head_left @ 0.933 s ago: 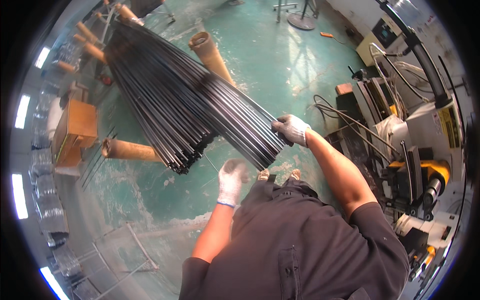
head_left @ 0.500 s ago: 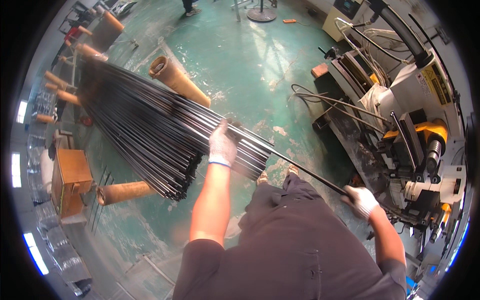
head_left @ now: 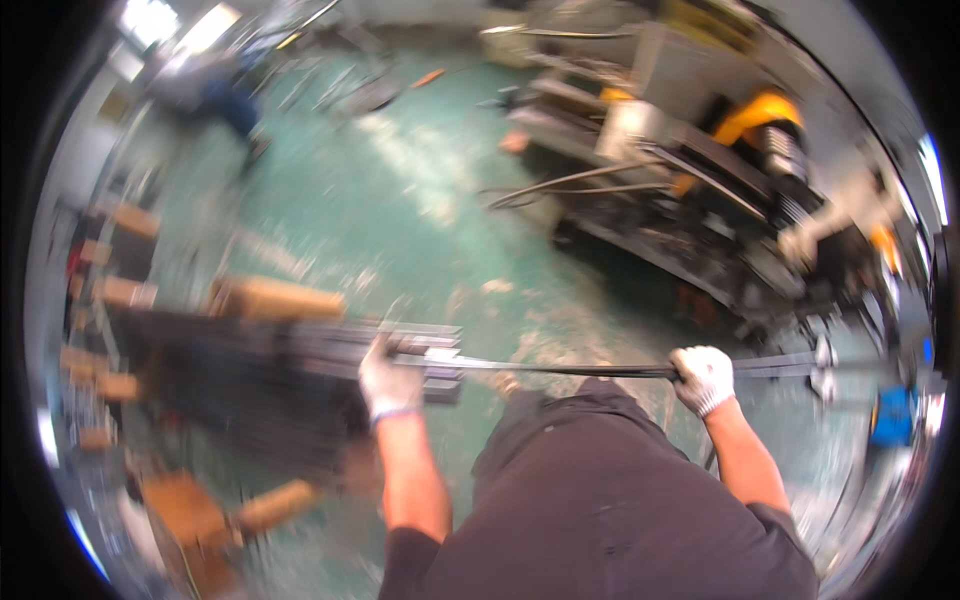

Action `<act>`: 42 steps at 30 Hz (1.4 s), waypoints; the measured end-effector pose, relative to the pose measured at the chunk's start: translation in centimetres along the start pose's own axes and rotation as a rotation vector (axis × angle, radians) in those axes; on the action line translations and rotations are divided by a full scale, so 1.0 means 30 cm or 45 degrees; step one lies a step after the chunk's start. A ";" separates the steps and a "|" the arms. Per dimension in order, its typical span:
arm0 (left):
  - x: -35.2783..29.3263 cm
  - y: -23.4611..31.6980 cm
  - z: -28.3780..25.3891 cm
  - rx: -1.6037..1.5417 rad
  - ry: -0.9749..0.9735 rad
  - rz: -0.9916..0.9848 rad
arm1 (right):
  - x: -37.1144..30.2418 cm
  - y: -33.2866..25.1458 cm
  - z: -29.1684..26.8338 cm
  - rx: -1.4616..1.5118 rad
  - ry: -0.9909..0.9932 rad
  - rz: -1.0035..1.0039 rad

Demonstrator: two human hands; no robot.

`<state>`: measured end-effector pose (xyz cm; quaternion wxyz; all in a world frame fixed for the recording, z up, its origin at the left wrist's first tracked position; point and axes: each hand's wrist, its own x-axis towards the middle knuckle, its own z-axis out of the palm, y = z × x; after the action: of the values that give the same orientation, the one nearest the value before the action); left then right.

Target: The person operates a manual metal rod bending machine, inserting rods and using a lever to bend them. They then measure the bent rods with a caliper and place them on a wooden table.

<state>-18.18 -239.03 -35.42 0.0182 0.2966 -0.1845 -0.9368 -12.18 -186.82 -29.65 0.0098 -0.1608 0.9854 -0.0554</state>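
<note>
A long, thin black rod [head_left: 570, 369] runs across in front of my body. My right hand [head_left: 703, 378], in a white knit glove, is closed round it, and the rod extends past that hand to the right. My left hand [head_left: 390, 382], gloved too, is curled at the rod's left part, beside the end of a stack of similar dark rods [head_left: 240, 385]. Motion blur smears the left fingers, though they look wrapped round the rod.
A machine [head_left: 660, 190] with yellow parts and hoses stands at the right. Brown cardboard rolls [head_left: 280, 298] lie by the stack, and a brown wooden box [head_left: 185, 510] is at lower left. Another person [head_left: 225, 100] is at upper left. Something blue [head_left: 890, 417] sits far right.
The view has swung to the right. The rod, slanting before, now lies nearly level across me. My right hand has come up, still gripping it; my left hand remains near the stack's end.
</note>
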 end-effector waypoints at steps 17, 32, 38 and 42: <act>-0.449 -0.349 0.921 0.279 -0.910 0.421 | -0.610 0.919 -0.007 1.432 1.603 1.850; -0.282 -1.130 1.180 0.538 -0.912 -0.166 | -0.645 1.171 0.254 2.144 2.064 1.667; -0.124 -1.202 1.072 0.562 -0.711 -0.293 | -0.571 1.103 0.213 2.455 2.400 1.438; -0.044 -1.211 1.051 0.506 -0.520 -0.444 | -0.492 0.997 0.254 2.463 2.112 1.480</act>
<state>-32.10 -194.45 -23.82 -0.2380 0.1275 -0.3098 -0.9117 -7.35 -154.74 -40.57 -0.4413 0.4148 0.2010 -0.7699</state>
